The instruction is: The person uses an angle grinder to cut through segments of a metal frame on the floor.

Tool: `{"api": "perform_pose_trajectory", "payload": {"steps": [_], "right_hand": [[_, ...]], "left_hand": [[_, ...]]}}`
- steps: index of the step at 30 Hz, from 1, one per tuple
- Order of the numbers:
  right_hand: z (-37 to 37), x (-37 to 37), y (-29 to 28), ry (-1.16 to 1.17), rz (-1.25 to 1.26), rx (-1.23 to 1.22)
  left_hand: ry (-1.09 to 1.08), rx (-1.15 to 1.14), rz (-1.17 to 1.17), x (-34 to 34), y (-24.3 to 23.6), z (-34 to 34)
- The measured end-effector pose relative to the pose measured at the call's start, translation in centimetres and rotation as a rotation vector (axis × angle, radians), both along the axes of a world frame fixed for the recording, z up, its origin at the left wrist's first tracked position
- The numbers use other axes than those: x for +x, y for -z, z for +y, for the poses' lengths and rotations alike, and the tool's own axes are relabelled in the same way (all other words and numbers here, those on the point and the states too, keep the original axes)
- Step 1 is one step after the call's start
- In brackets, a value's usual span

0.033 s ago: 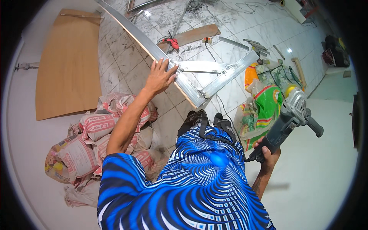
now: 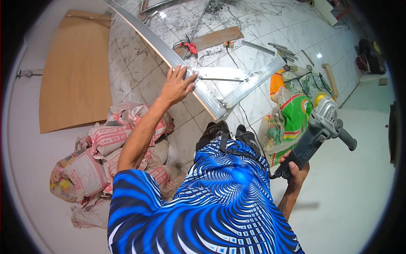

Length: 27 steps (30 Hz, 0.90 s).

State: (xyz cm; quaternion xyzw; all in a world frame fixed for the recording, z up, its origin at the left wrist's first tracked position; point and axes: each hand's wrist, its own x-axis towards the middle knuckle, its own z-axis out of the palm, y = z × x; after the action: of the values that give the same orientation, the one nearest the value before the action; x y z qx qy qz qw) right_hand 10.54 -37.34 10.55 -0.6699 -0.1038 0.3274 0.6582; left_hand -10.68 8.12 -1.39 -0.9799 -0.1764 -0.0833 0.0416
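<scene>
My left hand [image 2: 176,86] lies on the long bar of a welded metal frame [image 2: 230,74], its fingers spread over the top. The frame has a cross bar and a slanting brace that meets the long bar near its lower end, with rough, dark joints. A light wooden-looking edge runs along the long bar's left side. In my right hand [image 2: 297,171] is an angle grinder [image 2: 311,142], gripped round the rear of its dark body. Its silver head and yellow part point up and away, and its black side handle [image 2: 347,139] sticks out to the right.
Pink-and-white paper sacks [image 2: 108,139] are heaped at left, below a leaning brown board [image 2: 76,72]. A red power tool [image 2: 190,47] lies by a wooden plank [image 2: 218,37]. Metal offcuts [image 2: 283,51] and a green sack [image 2: 294,110] are at right. A cord [image 2: 247,120] runs past my feet.
</scene>
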Motion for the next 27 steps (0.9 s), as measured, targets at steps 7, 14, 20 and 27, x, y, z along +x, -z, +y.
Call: {"api": "perform_pose_trajectory", "payload": {"steps": [7, 14, 20, 27], "right_hand": [[1.9, -0.4, -0.8, -0.078, 0.076, -0.049], [6.0, -3.4, -1.5, -0.197, 0.145, -0.089], [10.8, -9.6, -1.4, -0.081, 0.167, -0.097], [16.0, -16.5, -0.7, 0.003, 0.168, -0.196]], "left_hand": [[-0.026, -0.014, 0.008, -0.6, 0.0, 0.6], [0.104, -0.086, -0.016, -0.2, -0.2, 2.4], [0.258, -0.147, -0.053, 0.0, -0.2, 4.9], [0.406, -0.243, -0.119, 0.2, 1.6, 7.1]]}}
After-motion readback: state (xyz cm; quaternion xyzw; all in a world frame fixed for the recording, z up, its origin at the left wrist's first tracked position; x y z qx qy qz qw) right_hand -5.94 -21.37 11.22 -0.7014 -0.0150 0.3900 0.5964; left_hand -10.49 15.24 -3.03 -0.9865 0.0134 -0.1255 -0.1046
